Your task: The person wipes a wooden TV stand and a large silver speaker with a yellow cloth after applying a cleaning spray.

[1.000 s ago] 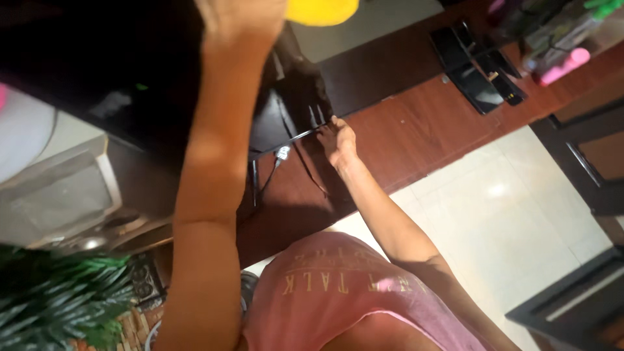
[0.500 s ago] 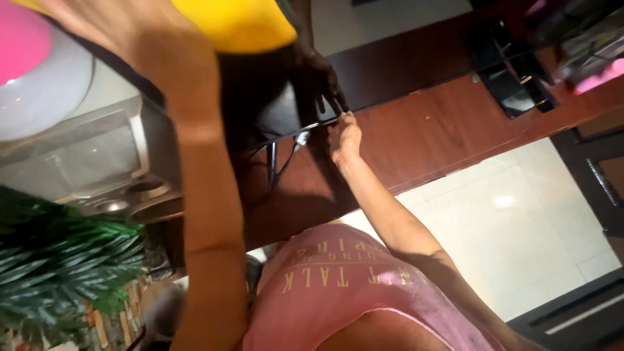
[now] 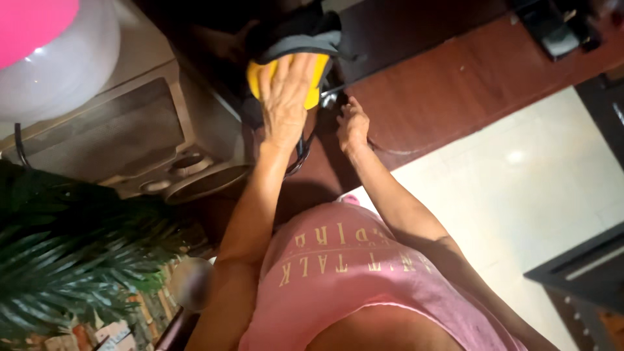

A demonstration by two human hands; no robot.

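Observation:
My left hand (image 3: 286, 91) lies flat, fingers spread, pressing a yellow cloth (image 3: 316, 83) against a black object with a grey edge (image 3: 305, 36) at the back of a dark brown wooden table (image 3: 442, 97). My right hand (image 3: 352, 123) rests on the table just right of it, fingers curled. Its fingertips sit by a small shiny metal piece (image 3: 328, 99); whether it grips that piece is unclear. A black cable (image 3: 299, 159) loops below my left wrist.
A grey speaker box (image 3: 130, 130) with round ports stands at the left, under a white balloon (image 3: 65, 71) and a pink balloon (image 3: 29, 23). Green palm leaves (image 3: 65, 260) fill the lower left. A black device (image 3: 552, 32) lies at the table's far right. Pale floor tiles (image 3: 520, 175) and a black frame (image 3: 585, 273) are at the right.
My left hand came down from overhead with the yellow cloth and now presses it on the black object. My right hand stayed at the table's edge. The view tilted downward.

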